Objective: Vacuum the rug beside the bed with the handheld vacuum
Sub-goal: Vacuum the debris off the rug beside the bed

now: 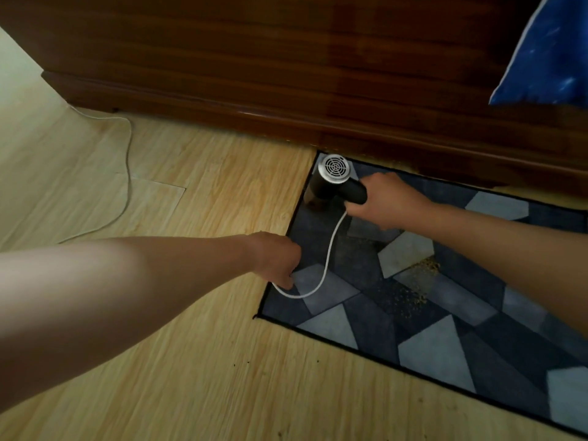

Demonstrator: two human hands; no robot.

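Wood floor (159, 186), patterned rug (445, 345); right hand (385, 202) clamped round handheld vacuum (334, 183), left hand (276, 259) pinching cord (330, 246).

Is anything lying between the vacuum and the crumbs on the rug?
No separate object. Only the white cord of the vacuum loops over the rug from the handle in the right hand to the left hand, crossing the stretch toward the crumbs close to the vacuum.
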